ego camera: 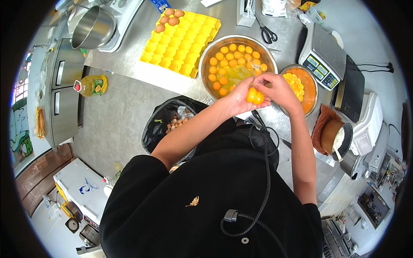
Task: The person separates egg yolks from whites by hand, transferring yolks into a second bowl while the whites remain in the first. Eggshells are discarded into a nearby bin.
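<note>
Two egg yolks [255, 96] rest in the cupped palm of my left hand [242, 98], at the near right rim of a large steel bowl [206, 85]. My right hand [274, 86] is over that palm, its thumb and fingertips pinched together just above the yolks; whether anything is between them cannot be told. Many yolks [223, 71] lie in egg white in the large bowl, with a small pale shell-like bit at its right side. Right of my hands, a smaller steel bowl [313, 106] holds a cluster of yolks [294, 84] and orange liquid.
A yellow egg tray [180, 42] with several brown eggs [173, 21] stands left of the large bowl. Scissors [268, 34] lie behind it, a digital scale [324, 53] to the right. Below the table edge is a black-lined bin [155, 121] with eggshells. A mixer bowl [93, 27] stands far left.
</note>
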A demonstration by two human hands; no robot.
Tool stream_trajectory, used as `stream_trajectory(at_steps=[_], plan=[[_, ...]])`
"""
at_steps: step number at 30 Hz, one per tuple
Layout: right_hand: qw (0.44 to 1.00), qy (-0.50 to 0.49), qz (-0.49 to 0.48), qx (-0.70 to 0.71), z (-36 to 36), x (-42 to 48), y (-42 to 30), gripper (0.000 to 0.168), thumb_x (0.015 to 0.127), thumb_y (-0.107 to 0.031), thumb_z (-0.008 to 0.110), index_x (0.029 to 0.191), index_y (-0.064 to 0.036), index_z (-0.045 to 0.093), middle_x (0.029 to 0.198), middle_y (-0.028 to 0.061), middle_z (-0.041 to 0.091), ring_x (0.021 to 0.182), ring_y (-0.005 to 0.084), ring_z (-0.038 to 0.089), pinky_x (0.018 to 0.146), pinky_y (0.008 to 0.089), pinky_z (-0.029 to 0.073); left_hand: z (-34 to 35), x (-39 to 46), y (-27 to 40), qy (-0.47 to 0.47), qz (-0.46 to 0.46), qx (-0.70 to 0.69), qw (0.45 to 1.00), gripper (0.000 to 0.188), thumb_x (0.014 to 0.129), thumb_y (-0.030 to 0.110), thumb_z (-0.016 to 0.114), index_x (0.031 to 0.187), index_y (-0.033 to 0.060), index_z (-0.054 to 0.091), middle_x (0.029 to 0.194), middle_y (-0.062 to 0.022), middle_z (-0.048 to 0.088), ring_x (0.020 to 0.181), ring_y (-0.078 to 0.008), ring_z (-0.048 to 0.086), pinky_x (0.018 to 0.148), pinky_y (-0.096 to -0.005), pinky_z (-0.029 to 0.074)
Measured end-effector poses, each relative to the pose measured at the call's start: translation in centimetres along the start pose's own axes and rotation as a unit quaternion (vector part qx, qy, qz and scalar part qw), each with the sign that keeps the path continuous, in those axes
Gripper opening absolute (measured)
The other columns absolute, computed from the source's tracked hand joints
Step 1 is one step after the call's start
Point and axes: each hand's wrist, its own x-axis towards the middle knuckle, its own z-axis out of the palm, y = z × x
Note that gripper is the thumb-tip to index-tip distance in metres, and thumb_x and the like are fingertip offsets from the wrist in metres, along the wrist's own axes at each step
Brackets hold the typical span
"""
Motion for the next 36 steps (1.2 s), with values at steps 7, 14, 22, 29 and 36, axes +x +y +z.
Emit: stream_trajectory(at_steps=[7,14,22,29,36], plan=[[0.978,0.002,0.025,0.208,0.6,-0.7,2.8,0.009,0.087,-0.006,0.062,0.089,0.002,0.063,0.081,0.0040,0.065,0.073,0.0074,0.058,0.067,0.0220,0.048,0.0,-0.2,-0.7,-0.006,-0.013,0.006,1.000,0.050,0.099,0.043,0.025,0.110,0.0023,0.052,0.093,-0.0161,0.063,0.085,-0.0302,0.065,0.075,-0.0365,0.057],[0.963,0.016,0.011,0.270,0.5,-1.2,2.9,0.008,0.086,-0.003,0.062,0.092,0.002,0.063,0.087,0.0055,0.066,0.079,0.0101,0.062,0.074,0.0238,0.050,0.3,-0.7,-0.9,0.028,-0.014,0.034,0.999,0.050,0.099,0.039,0.028,0.100,-0.0028,0.055,0.093,-0.0176,0.063,0.085,-0.0311,0.065,0.077,-0.0368,0.056],[0.848,0.091,-0.053,0.519,-1.0,-0.9,0.6,0.006,0.087,-0.003,0.061,0.092,0.000,0.062,0.085,0.0072,0.062,0.077,0.0147,0.058,0.072,0.0268,0.047,-0.2,-0.9,-1.4,0.046,-0.019,0.013,0.999,0.053,0.099,0.038,0.031,0.096,-0.0066,0.059,0.099,-0.0216,0.063,0.091,-0.0342,0.064,0.080,-0.0380,0.055],[0.974,0.137,0.053,0.171,0.7,2.8,6.0,0.016,0.088,-0.005,0.056,0.099,0.003,0.063,0.096,0.0084,0.064,0.086,0.0175,0.061,0.079,0.0285,0.048,-2.2,-1.2,-1.4,0.073,0.012,-0.016,0.997,0.054,0.100,0.038,0.028,0.098,-0.0069,0.059,0.100,-0.0223,0.062,0.094,-0.0339,0.062,0.087,-0.0389,0.052],[0.870,0.090,0.186,0.447,3.6,2.3,9.1,0.030,0.092,-0.020,0.056,0.112,0.003,0.058,0.111,0.0159,0.063,0.098,0.0241,0.063,0.084,0.0323,0.051,-4.0,-1.4,-0.6,0.130,0.095,-0.031,0.986,0.050,0.101,0.036,0.026,0.100,-0.0062,0.054,0.095,-0.0172,0.059,0.092,-0.0295,0.061,0.086,-0.0361,0.053]])
